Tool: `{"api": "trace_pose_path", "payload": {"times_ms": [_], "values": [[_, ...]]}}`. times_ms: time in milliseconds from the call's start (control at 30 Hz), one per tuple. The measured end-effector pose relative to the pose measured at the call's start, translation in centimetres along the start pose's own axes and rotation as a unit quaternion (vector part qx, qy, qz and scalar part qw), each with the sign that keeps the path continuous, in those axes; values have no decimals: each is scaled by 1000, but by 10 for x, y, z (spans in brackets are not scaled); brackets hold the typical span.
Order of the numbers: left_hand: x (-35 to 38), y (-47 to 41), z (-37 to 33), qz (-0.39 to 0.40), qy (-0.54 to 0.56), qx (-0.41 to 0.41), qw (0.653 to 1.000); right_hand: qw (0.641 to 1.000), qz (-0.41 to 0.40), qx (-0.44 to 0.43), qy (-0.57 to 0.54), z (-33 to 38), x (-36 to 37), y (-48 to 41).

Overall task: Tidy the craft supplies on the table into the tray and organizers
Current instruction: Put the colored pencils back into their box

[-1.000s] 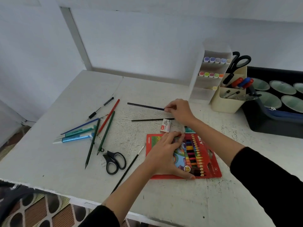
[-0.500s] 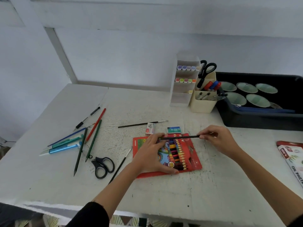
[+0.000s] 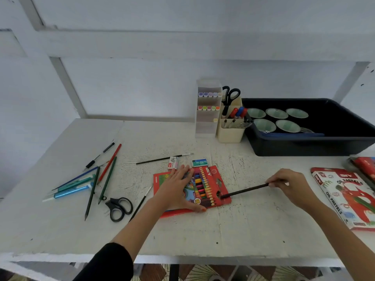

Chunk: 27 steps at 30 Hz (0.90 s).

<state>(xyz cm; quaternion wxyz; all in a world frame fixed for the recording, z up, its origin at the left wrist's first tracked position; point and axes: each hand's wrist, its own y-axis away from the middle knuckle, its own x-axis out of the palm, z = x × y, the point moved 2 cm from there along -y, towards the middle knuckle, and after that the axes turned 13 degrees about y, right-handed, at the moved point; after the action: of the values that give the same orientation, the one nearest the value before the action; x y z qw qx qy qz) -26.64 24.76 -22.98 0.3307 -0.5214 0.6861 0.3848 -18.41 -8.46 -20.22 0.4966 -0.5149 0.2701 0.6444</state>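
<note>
**Q:** What are the 2 hands doing?

**A:** The left hand (image 3: 176, 189) lies flat on a red coloured-pencil box (image 3: 216, 176) in the middle of the white table (image 3: 233, 230). Its fingers are straight and spread and grasp nothing. It seems to pin the box down so it cannot slide. The right hand (image 3: 292, 185) pinches the back end of a dark pencil (image 3: 245, 191) between thumb and fingertips. The pencil slants down to the left, and its tip meets the box's near right corner, where the end looks open.

**Q:** Why hold the pencil by its far end?

**A:** Probably to feed it lengthwise into the box, beside the coloured row that shows through the window. Gripping the back end leaves the whole shaft free to go in.

**Q:** What else waits on the table?

**A:** Well apart to the left, loose pencils and pens (image 3: 107, 179) lie fanned out, with 1 pair of black scissors (image 3: 119, 207) just beside them. An eraser (image 3: 173, 162) and a small green box (image 3: 199, 162) sit just beyond the red box. At the back right stand a clear marker organizer (image 3: 207, 122), a cream pen holder (image 3: 230, 134) and a black tray (image 3: 304, 145) holding 5 pale green cups (image 3: 277, 113). An oil pastels box (image 3: 349, 197) lies at the right edge. Most of the tidying looks undone.
</note>
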Motion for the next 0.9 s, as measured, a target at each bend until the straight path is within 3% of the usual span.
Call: {"api": "trace_pose_path", "payload": {"times_ms": [167,267,533,900], "values": [[-4,4,-10,-10,-85,-11,996,999,12,-46,-11,25,8,2],[-6,10,-17,-57,-118,3,991,997,33,-65,-25,50,23,0],[-2,25,-17,-90,1,-6,996,994,54,-86,-44,105,62,5],[10,34,-19,-102,139,-34,984,988,-15,-53,-147,114,78,13]]}}
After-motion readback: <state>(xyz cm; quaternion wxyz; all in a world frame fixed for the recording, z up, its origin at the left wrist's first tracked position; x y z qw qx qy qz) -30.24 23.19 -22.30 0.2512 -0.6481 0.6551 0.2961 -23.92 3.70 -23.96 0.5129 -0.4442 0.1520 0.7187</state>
